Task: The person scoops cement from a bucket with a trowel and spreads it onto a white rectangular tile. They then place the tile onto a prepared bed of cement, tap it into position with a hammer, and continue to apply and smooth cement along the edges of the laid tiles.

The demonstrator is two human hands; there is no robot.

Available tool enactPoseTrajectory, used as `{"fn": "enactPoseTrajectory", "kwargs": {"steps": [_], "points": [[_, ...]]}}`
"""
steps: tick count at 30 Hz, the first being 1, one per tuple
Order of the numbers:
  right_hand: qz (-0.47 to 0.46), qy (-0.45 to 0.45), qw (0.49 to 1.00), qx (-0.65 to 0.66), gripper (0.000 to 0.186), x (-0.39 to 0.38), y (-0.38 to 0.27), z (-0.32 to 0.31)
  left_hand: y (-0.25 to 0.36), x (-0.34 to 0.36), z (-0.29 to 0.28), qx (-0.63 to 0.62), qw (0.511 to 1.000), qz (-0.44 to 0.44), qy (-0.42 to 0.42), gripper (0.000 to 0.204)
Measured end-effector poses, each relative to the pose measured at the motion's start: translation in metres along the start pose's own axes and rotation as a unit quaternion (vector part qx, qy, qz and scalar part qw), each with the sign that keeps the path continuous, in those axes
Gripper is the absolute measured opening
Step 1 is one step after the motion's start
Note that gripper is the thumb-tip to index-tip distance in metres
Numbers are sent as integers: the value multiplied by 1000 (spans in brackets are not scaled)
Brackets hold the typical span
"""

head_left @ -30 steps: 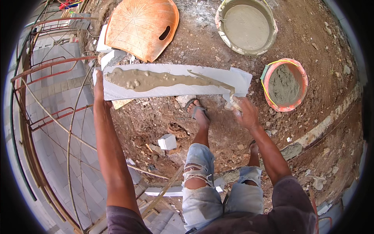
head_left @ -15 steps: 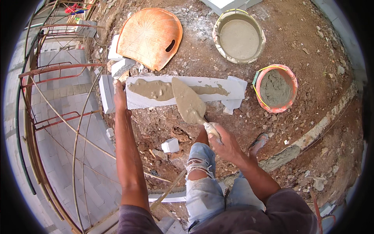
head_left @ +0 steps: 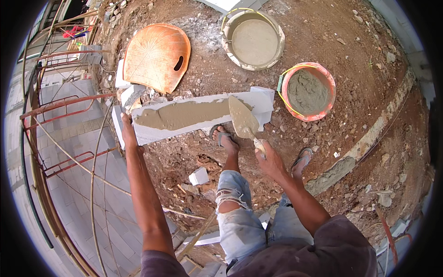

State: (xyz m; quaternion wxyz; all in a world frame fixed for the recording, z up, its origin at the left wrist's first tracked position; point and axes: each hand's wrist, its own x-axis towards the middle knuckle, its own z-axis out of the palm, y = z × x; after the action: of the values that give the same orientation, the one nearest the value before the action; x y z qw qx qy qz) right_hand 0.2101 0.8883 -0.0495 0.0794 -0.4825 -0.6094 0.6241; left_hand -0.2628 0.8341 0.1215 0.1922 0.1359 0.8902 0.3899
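Observation:
A long white block [head_left: 159, 134] lies across in front of me, its top covered with a strip of wet grey mortar [head_left: 184, 114]. My left hand [head_left: 129, 132] grips the block's left end; its fingers are partly hidden. In my right hand [head_left: 272, 161], closed round the pale handle, is a pointed trowel [head_left: 243, 119]. The mortar-smeared blade lies flat over the right part of the strip, its tip toward the far edge.
Farther off stand a large bucket [head_left: 225, 44] of smooth grey slurry and a red bucket [head_left: 330, 83] of thick mortar. An orange plastic sheet with a handle slot [head_left: 157, 55] lies at far left. Scaffolding [head_left: 69, 104] runs along the left. A small white block piece [head_left: 199, 176] is near my feet.
The trowel has slid right along the block, and the mortar behind it is now smoother and more spread out. My left hand stays at the block's end. The whole view has shifted.

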Motion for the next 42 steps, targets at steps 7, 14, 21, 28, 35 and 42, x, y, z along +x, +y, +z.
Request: {"fn": "enactPoseTrajectory", "kwargs": {"steps": [7, 14, 21, 28, 35, 42], "points": [[159, 2, 966, 205, 37, 60, 101, -16, 18, -13, 13, -54, 998, -22, -11, 83], [203, -105, 867, 443, 35, 17, 60, -11, 18, -21, 14, -115, 992, -27, -32, 81], [219, -25, 805, 550, 41, 67, 139, -34, 16, -9, 11, -119, 992, -31, -33, 77], [202, -124, 857, 458, 41, 59, 87, -23, 23, -30, 20, -99, 994, -49, -25, 79], [83, -189, 909, 363, 34, -2, -57, -15, 52, -67, 40, -69, 997, -19, 3, 76], [-28, -169, 930, 325, 34, -58, -135, 3, 73, -100, 63, -74, 996, 47, 27, 63]]}}
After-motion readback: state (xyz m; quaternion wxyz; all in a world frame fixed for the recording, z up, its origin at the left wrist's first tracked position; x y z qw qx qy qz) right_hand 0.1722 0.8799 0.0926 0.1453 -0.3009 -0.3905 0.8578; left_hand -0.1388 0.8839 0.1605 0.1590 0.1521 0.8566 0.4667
